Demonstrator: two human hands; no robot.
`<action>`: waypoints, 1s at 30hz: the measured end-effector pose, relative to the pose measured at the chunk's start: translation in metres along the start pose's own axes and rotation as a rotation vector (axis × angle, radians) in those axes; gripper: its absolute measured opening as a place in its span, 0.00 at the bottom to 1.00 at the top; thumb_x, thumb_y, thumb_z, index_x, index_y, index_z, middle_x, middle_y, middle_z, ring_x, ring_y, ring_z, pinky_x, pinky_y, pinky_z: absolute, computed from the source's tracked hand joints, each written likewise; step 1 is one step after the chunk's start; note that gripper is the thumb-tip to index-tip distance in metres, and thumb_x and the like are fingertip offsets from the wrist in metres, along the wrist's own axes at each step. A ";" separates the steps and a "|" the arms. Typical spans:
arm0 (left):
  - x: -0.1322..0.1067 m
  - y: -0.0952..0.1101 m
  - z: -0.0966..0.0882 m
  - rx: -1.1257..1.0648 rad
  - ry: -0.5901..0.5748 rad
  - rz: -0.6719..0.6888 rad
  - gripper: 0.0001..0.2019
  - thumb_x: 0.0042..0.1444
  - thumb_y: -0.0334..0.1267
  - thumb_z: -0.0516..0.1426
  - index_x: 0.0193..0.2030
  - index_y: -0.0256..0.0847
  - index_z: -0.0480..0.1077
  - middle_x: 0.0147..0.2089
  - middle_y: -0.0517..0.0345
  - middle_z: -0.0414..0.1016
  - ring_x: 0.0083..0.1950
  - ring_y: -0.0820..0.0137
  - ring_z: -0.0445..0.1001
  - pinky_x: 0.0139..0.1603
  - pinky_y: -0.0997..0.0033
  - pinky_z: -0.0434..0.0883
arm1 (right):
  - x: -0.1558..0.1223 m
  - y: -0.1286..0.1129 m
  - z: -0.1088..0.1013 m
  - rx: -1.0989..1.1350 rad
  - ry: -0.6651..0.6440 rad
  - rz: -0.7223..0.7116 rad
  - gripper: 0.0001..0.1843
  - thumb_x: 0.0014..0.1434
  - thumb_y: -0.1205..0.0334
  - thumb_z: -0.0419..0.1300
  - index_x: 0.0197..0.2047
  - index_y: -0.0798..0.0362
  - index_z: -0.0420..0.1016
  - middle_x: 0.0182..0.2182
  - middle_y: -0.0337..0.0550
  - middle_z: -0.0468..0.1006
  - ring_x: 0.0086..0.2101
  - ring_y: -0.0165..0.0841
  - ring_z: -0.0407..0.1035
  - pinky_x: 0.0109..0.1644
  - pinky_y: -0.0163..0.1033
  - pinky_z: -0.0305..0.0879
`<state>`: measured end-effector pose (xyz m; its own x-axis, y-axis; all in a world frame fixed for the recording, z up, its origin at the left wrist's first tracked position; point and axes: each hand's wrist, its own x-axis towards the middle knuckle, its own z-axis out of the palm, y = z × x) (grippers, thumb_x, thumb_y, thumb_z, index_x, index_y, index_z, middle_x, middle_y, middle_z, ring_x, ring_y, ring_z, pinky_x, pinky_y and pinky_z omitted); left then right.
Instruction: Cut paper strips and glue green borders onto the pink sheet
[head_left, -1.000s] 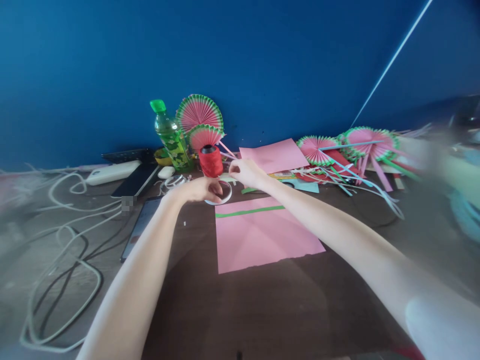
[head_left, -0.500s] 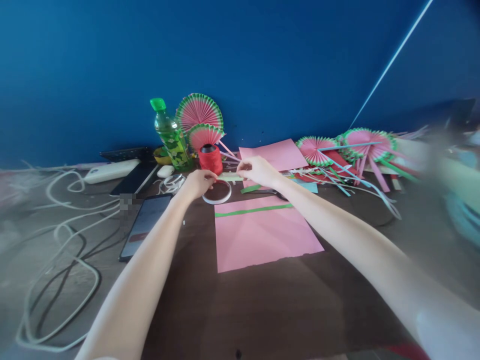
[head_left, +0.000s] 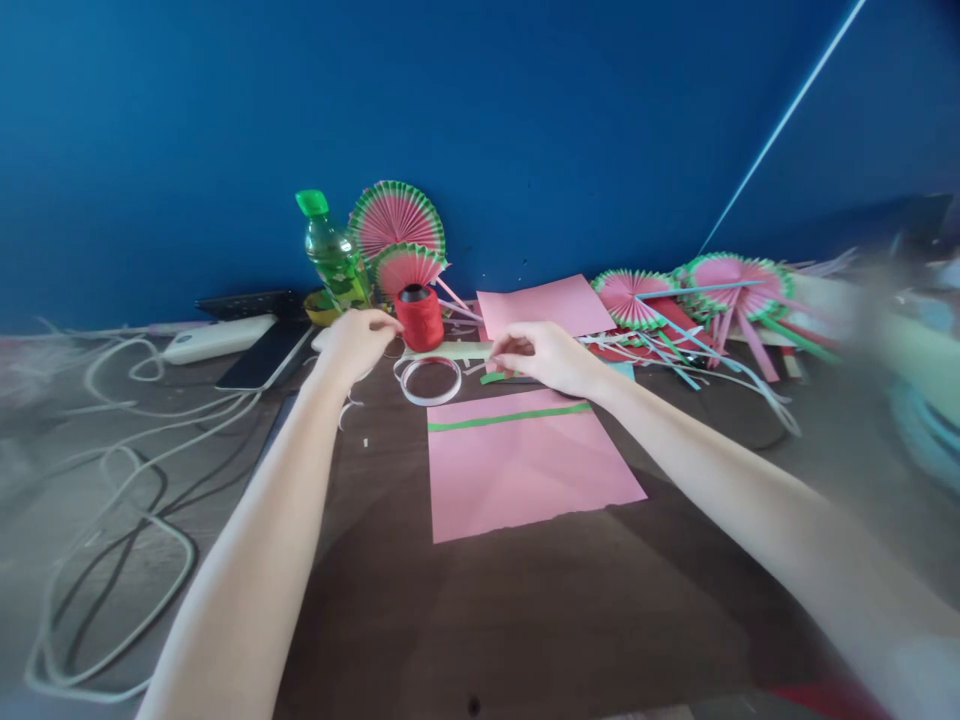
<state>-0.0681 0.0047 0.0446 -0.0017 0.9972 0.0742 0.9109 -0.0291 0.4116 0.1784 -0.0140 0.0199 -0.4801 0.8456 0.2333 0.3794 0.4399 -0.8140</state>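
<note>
My left hand (head_left: 358, 343) is closed in a pinch just left of a red spool of thread (head_left: 420, 322). Whatever its fingertips hold, if anything, is too small to make out. My right hand (head_left: 541, 357) hovers over the back edge of a pink paper sheet (head_left: 525, 470), its fingers curled together; their contents cannot be made out. Across the top of that sheet runs a green strip (head_left: 514, 417). Between the hands lies a white roll of tape (head_left: 430, 400), with a pale paper strip (head_left: 465, 351) behind it.
Pleated pink-and-green paper fans (head_left: 397, 220) lean against the blue wall beside a green-capped bottle (head_left: 334, 260). More fans (head_left: 634, 300) and thin strips lie at the right. Another pink sheet (head_left: 547, 305) rests at the back. White cables (head_left: 184, 540) loop across the left side.
My left hand has moved left, away from the tape roll and pale strip. My right hand has shifted slightly right and nearer. The pale strip now lies uncovered between them.
</note>
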 end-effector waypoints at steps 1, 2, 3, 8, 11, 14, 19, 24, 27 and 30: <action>-0.002 0.006 -0.001 -0.102 -0.090 0.049 0.17 0.52 0.44 0.49 0.44 0.42 0.73 0.44 0.55 0.74 0.47 0.62 0.70 0.48 0.65 0.64 | -0.002 -0.001 0.001 0.014 -0.006 -0.002 0.02 0.53 0.66 0.57 0.32 0.54 0.71 0.29 0.42 0.78 0.30 0.31 0.73 0.37 0.38 0.69; -0.004 0.013 -0.001 -0.168 -0.231 0.100 0.17 0.51 0.46 0.51 0.42 0.42 0.74 0.43 0.57 0.75 0.45 0.64 0.71 0.45 0.68 0.65 | -0.003 -0.001 0.001 0.029 -0.010 -0.003 0.03 0.53 0.66 0.58 0.32 0.54 0.71 0.29 0.42 0.78 0.31 0.31 0.73 0.37 0.38 0.69; -0.006 0.020 0.000 -0.196 -0.368 0.152 0.17 0.50 0.48 0.53 0.41 0.42 0.74 0.42 0.58 0.76 0.43 0.65 0.71 0.43 0.71 0.65 | -0.004 -0.001 0.002 0.037 -0.009 -0.003 0.03 0.52 0.66 0.58 0.32 0.54 0.71 0.29 0.42 0.78 0.31 0.31 0.73 0.37 0.38 0.68; -0.016 0.041 0.009 -0.228 -0.690 0.275 0.15 0.49 0.48 0.54 0.36 0.41 0.74 0.39 0.58 0.77 0.40 0.69 0.72 0.39 0.73 0.65 | -0.007 -0.001 0.005 0.023 0.017 -0.027 0.02 0.50 0.66 0.60 0.31 0.54 0.72 0.30 0.42 0.78 0.32 0.32 0.73 0.38 0.38 0.68; -0.017 0.043 0.012 -0.239 -0.723 0.289 0.13 0.48 0.46 0.55 0.33 0.39 0.73 0.36 0.57 0.76 0.39 0.69 0.71 0.40 0.72 0.65 | -0.008 -0.002 0.006 0.028 0.027 -0.023 0.02 0.50 0.66 0.59 0.30 0.54 0.72 0.29 0.42 0.77 0.32 0.31 0.72 0.38 0.39 0.68; -0.016 0.041 0.013 -0.266 -0.738 0.303 0.11 0.46 0.44 0.56 0.30 0.39 0.71 0.32 0.58 0.74 0.36 0.70 0.71 0.38 0.72 0.65 | -0.008 -0.002 0.006 0.031 0.011 -0.001 0.03 0.49 0.66 0.60 0.30 0.54 0.71 0.30 0.42 0.77 0.32 0.32 0.72 0.39 0.39 0.68; -0.015 0.041 0.016 -0.237 -0.756 0.317 0.10 0.44 0.43 0.56 0.29 0.39 0.71 0.30 0.60 0.73 0.35 0.71 0.70 0.38 0.73 0.65 | -0.005 0.002 0.001 0.154 -0.127 0.121 0.08 0.44 0.70 0.63 0.31 0.55 0.71 0.28 0.39 0.76 0.29 0.29 0.71 0.38 0.38 0.68; -0.014 0.042 0.020 -0.193 -0.807 0.300 0.10 0.44 0.42 0.56 0.29 0.37 0.71 0.30 0.60 0.73 0.35 0.72 0.70 0.38 0.73 0.66 | -0.003 0.008 -0.005 0.135 -0.238 0.192 0.08 0.45 0.72 0.61 0.31 0.55 0.71 0.26 0.39 0.75 0.27 0.27 0.69 0.34 0.36 0.66; -0.012 0.041 0.023 -0.145 -0.827 0.295 0.11 0.45 0.41 0.55 0.32 0.37 0.72 0.33 0.58 0.74 0.36 0.71 0.71 0.37 0.75 0.65 | -0.005 0.007 -0.005 -0.050 -0.239 0.169 0.05 0.46 0.69 0.60 0.30 0.55 0.71 0.27 0.39 0.75 0.27 0.27 0.67 0.33 0.34 0.63; -0.010 0.040 0.025 -0.107 -0.834 0.299 0.12 0.46 0.41 0.55 0.35 0.38 0.72 0.35 0.57 0.75 0.39 0.71 0.71 0.37 0.75 0.65 | -0.007 0.004 -0.004 -0.158 -0.254 0.168 0.04 0.50 0.64 0.58 0.30 0.55 0.72 0.27 0.40 0.75 0.27 0.27 0.66 0.32 0.34 0.60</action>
<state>-0.0219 -0.0049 0.0376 0.5685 0.6713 -0.4756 0.7816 -0.2603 0.5668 0.1864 -0.0170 0.0176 -0.5743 0.8169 -0.0536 0.5786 0.3588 -0.7325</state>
